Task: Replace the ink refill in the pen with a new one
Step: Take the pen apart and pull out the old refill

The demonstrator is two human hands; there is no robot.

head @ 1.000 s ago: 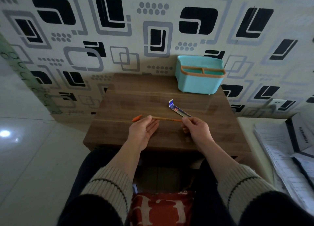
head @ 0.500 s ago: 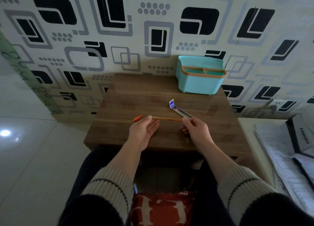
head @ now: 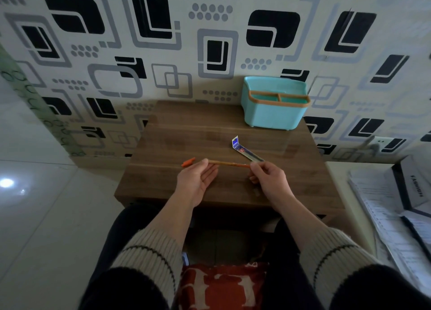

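An orange pen (head: 227, 163) runs horizontally just above the wooden table (head: 177, 134). Its orange cap (head: 188, 162) sticks out to the left of my left hand (head: 197, 179). That hand is palm up with its fingers spread, and its fingertips touch the pen's left part. My right hand (head: 268, 178) pinches the pen's right end between thumb and fingers. A new refill in its clear packet with a blue header (head: 245, 150) lies on the table just behind my right hand.
A turquoise organiser box with an orange rim (head: 275, 113) stands at the table's back right against the patterned wall. Papers and a box (head: 396, 204) lie on a surface to the right. A red patterned cushion (head: 221, 286) is between my knees.
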